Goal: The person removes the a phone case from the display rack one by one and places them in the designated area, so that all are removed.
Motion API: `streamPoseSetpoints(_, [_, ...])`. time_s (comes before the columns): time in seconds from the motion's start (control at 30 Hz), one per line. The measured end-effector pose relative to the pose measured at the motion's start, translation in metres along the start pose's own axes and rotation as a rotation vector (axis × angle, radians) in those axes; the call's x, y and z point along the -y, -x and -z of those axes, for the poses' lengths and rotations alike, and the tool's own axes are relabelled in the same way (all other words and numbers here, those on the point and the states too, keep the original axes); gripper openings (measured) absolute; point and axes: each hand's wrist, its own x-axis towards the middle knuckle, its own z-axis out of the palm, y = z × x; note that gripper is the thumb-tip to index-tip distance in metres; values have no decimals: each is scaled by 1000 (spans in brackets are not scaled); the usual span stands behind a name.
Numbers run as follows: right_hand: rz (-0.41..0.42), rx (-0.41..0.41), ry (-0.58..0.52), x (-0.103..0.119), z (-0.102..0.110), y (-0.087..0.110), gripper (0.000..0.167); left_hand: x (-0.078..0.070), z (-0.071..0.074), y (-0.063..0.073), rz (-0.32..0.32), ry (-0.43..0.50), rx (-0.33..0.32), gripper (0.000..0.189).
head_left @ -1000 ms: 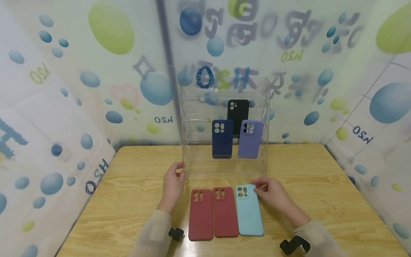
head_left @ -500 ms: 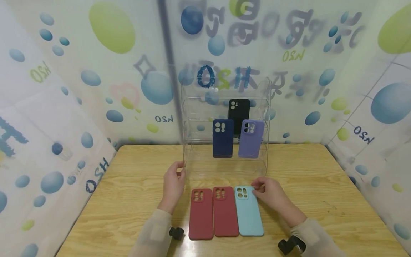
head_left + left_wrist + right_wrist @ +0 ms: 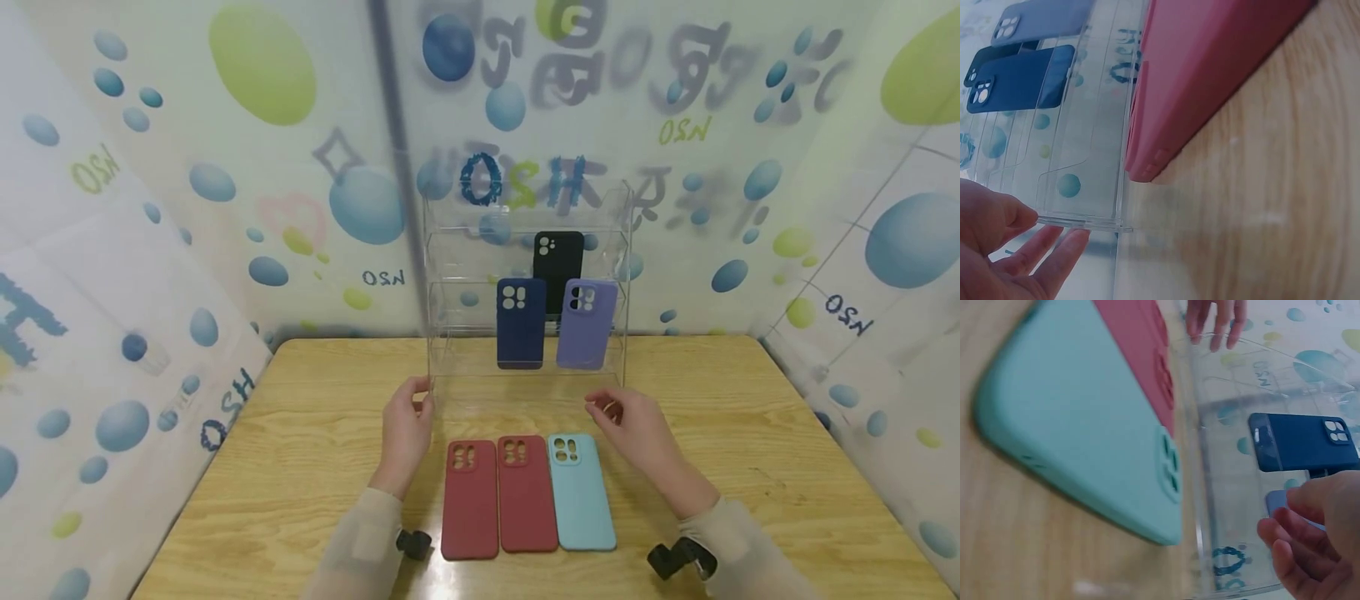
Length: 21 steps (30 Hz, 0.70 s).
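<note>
A clear acrylic display rack (image 3: 480, 375) stands on the table. My left hand (image 3: 406, 423) pinches its left side edge, thumb on one side and fingers on the other in the left wrist view. My right hand (image 3: 630, 421) hovers by the rack's lower right corner, fingers loosely bent and holding nothing; whether it touches the rack cannot be told. In front lie two dark red phone cases (image 3: 470, 504) and a light blue phone case (image 3: 583, 496), side by side. On the rack lean a navy phone case (image 3: 521, 329), a purple phone case (image 3: 587, 329) and, higher up, a black phone case (image 3: 555, 258).
The wooden table (image 3: 315, 400) runs back to a wall sheet (image 3: 337, 292) printed with blue and green dots. Black camera mounts (image 3: 414, 544) sit at both wrists, close to the table top.
My right hand has left the top right corner of the light blue case and moved away from me toward the rack. The left hand stays at the rack's edge.
</note>
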Motion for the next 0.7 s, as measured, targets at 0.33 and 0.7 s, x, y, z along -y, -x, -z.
streamPoseSetpoints(0.33, [124, -241, -27, 15, 36, -40, 24, 2, -1, 0, 14, 9, 6, 30])
streamPoseSetpoints(0.7, [164, -428, -12, 28, 57, -86, 34, 1, -1, 1, 4, 5, -6, 30])
